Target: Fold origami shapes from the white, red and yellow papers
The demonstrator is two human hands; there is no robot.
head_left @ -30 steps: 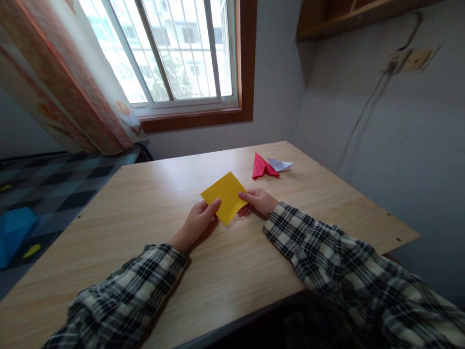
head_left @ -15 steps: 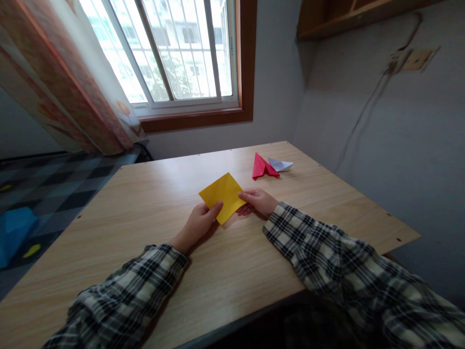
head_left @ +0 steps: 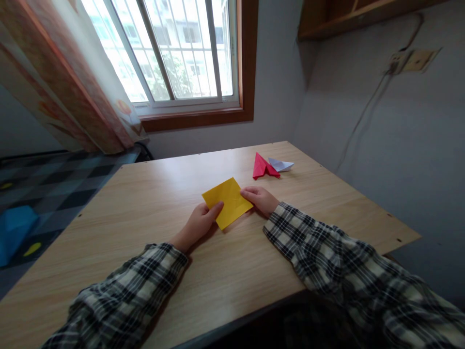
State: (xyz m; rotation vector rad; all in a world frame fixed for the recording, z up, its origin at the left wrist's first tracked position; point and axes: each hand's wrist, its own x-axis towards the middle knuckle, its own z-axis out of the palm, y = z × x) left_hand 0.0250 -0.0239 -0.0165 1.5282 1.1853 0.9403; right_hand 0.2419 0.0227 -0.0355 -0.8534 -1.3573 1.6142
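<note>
A square of yellow paper (head_left: 229, 203) with faint creases is held slightly tilted above the table. My left hand (head_left: 199, 223) grips its lower left edge, thumb on top and fingers hidden beneath. At the right edge, my right hand (head_left: 261, 199) pinches the paper with the thumb over it; its other fingers are mostly hidden behind the sheet. Beyond my right hand lie a folded red paper shape (head_left: 264, 167) and a white paper boat (head_left: 281, 165), close together on the table.
The wooden table (head_left: 152, 198) has its far edge toward the window (head_left: 189, 53). A blue folded paper object (head_left: 16, 230) rests on a checked cloth (head_left: 54, 186) at the left. A wall shelf (head_left: 334, 29) and a cable (head_left: 366, 109) are at the right.
The yellow paper has shifted slightly right and toward me, and turned a little, its right part now covering my right fingers. My left hand has barely moved.
</note>
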